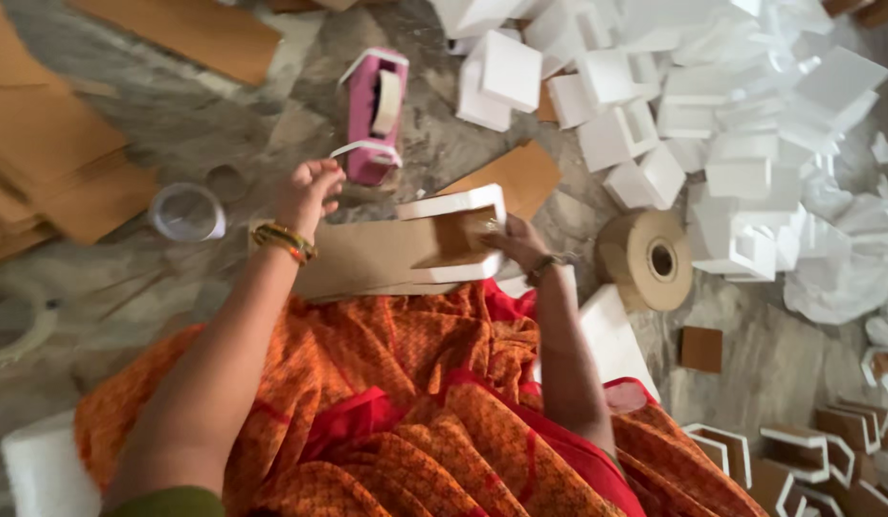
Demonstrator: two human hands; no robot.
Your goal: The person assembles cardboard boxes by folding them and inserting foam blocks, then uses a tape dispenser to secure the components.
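1. Brown cardboard piece with white foam end frame (434,244) lies flat across the lap, at centre of view, its foam-framed end toward 3 o'clock.
2. Right hand (516,241) rests on the foam-framed end, fingers curled closed against the brown face inside the frame; whether it pinches the cardboard or only presses it cannot be told.
3. Left hand (308,194) is raised at 10 o'clock of the cardboard piece, fingers bunched closed on a narrow strip of white tape (353,149).
4. Tape strip runs up to the pink tape dispenser (374,113), which stands on the grey floor (224,124) at 12 o'clock of the left hand.
5. Clear round tape roll (186,212) lies on the floor at 9 o'clock of the left hand.
6. Brown paper tape roll (647,258) stands near the right hand, at 3 o'clock.
7. White foam blocks in a heap (712,105) fill the 1 o'clock area.
8. Flat brown cardboard sheets (51,163) are stacked at 9 to 10 o'clock.
9. Orange patterned cloth (396,402) covers the lap at 6 o'clock.
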